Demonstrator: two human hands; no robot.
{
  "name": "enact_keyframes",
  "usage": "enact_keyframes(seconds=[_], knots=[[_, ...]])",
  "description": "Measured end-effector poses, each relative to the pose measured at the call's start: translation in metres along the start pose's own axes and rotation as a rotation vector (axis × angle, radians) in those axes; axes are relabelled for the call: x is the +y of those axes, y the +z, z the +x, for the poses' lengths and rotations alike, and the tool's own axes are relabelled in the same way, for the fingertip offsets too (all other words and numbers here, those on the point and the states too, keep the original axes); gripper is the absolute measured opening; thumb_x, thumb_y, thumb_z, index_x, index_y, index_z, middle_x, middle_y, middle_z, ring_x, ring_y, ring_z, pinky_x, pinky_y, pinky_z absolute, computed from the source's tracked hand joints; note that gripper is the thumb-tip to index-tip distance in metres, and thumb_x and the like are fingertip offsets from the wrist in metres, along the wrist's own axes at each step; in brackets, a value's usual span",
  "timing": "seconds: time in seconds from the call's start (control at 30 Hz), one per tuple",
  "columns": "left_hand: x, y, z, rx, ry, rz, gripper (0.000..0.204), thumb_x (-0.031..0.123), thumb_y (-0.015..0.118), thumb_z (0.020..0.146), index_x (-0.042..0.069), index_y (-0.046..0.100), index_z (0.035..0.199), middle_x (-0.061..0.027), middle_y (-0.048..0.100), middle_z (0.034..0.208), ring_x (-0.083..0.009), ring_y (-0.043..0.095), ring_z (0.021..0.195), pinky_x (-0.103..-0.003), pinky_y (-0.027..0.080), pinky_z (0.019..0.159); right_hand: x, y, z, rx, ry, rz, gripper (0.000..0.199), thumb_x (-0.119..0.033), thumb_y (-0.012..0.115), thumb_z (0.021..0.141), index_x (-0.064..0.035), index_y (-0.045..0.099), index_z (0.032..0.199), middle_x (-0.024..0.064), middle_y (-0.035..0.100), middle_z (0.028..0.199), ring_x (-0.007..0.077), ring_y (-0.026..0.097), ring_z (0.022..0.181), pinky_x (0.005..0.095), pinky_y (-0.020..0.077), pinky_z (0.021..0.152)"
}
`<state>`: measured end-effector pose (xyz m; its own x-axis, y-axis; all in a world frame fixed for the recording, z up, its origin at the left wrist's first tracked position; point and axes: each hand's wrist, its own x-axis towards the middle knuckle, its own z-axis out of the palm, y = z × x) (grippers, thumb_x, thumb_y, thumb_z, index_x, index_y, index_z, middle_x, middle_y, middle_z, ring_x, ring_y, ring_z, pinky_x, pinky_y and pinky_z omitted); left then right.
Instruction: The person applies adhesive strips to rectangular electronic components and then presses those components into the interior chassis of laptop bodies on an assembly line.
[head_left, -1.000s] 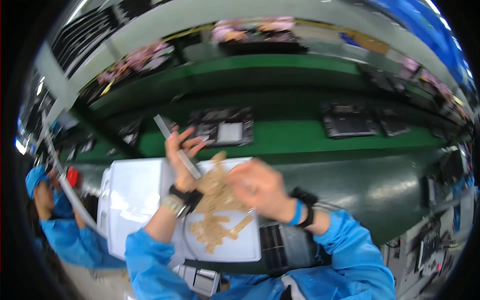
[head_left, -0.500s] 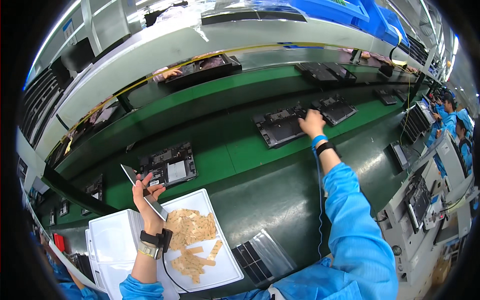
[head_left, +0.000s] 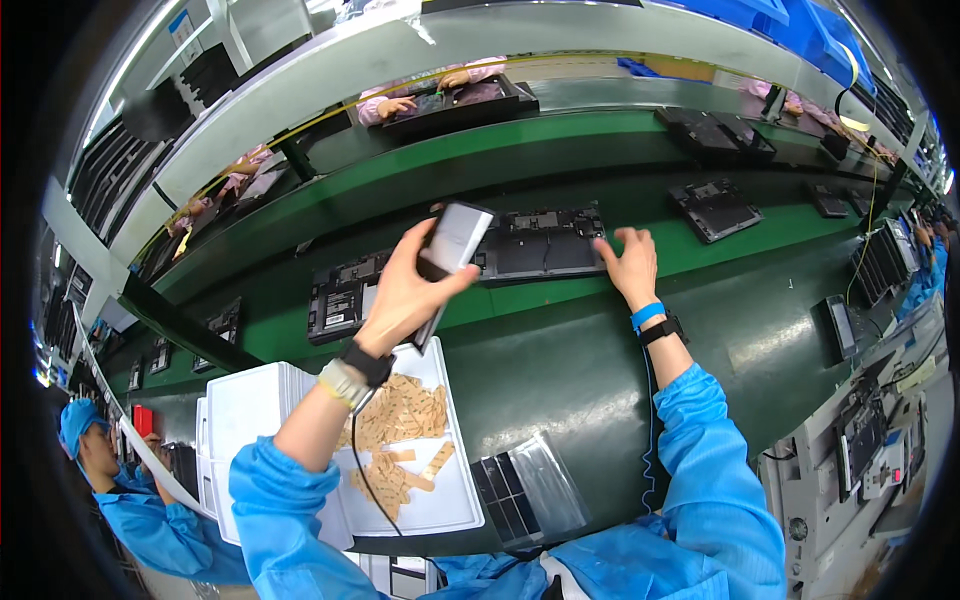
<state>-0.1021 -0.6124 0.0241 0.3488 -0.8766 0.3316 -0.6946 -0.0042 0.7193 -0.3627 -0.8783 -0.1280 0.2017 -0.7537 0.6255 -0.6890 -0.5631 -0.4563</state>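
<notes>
I've the silver-faced slab [head_left: 462,235] between thumb and fingers of my left hand [head_left: 405,290]; probably light, stiff, slick: edges only. Dark chassis [head_left: 545,252] just left of right hand [head_left: 632,268], grip unclear.

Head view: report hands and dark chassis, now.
Left hand gripping silver-faced slab. Right hand at right edge of dark chassis. Chassis lying on green surface. Slab blocks view of chassis's left end.
</notes>
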Motion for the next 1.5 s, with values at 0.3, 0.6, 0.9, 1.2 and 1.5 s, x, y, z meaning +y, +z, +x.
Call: enact_keyframes(seconds=[0.3,0.6,0.9,1.2,1.5], knots=[[0.026,0.124,0.074,-0.118,0.509,0.351,0.115,0.034,0.096,0.063,0.009,0.038,0.159,-0.0179,0.052,0.146,-0.0374,0.05,0.135,-0.048,0.04,0.114,-0.072,-0.077,0.023,-0.32,-0.003,0.927,0.057,0.007,0.07,0.093,-0.0028,0.054,0.146,0.0121,0.073,0.105,0.011,0.067,0.083,0.026,0.0553,0.074],[-0.078,0.205,0.049,-0.055,0.226,0.406,0.054,0.034,0.074,0.096,0.001,0.054,0.135,-0.0271,0.053,0.149,-0.0435,0.043,0.145,-0.051,0.035,0.12,0.031,-0.046,0.044,-0.165,0.226,0.393,0.056,0.0,0.082,0.085,-0.0071,0.057,0.135,0.0119,0.074,0.089,0.0181,0.075,0.074,0.0308,0.0564,0.067],[-0.064,0.185,0.065,-0.019,0.004,-0.333,0.06,-0.007,0.081,0.08,0.002,0.053,0.132,-0.0132,0.066,0.122,-0.0151,0.07,0.083,-0.028,0.059,0.075,0.012,0.016,0.059,-0.288,0.06,0.409,0.058,-0.007,0.088,0.076,-0.0034,0.066,0.13,0.0119,0.069,0.081,0.0212,0.073,0.073,0.0338,0.0589,0.07],[-0.1,0.126,0.077,-0.114,0.21,0.485,0.119,0.039,0.102,0.057,0.004,0.042,0.153,-0.0208,0.051,0.151,-0.0397,0.047,0.142,-0.048,0.041,0.118,-0.013,0.033,0.053,-0.552,-0.111,0.507,0.054,-0.016,0.09,0.075,0.0,0.069,0.122,0.015,0.071,0.084,0.0319,0.071,0.079,0.0415,0.0562,0.074],[-0.116,0.127,0.084,-0.265,0.138,0.39,0.121,0.041,0.101,0.055,-0.001,0.043,0.153,-0.0256,0.049,0.152,-0.0425,0.044,0.143,-0.048,0.037,0.122,-0.012,0.055,0.04,-0.51,-0.317,0.456,0.054,-0.02,0.089,0.079,-0.0009,0.066,0.124,0.0148,0.065,0.103,0.0314,0.065,0.094,0.0416,0.0559,0.084]])
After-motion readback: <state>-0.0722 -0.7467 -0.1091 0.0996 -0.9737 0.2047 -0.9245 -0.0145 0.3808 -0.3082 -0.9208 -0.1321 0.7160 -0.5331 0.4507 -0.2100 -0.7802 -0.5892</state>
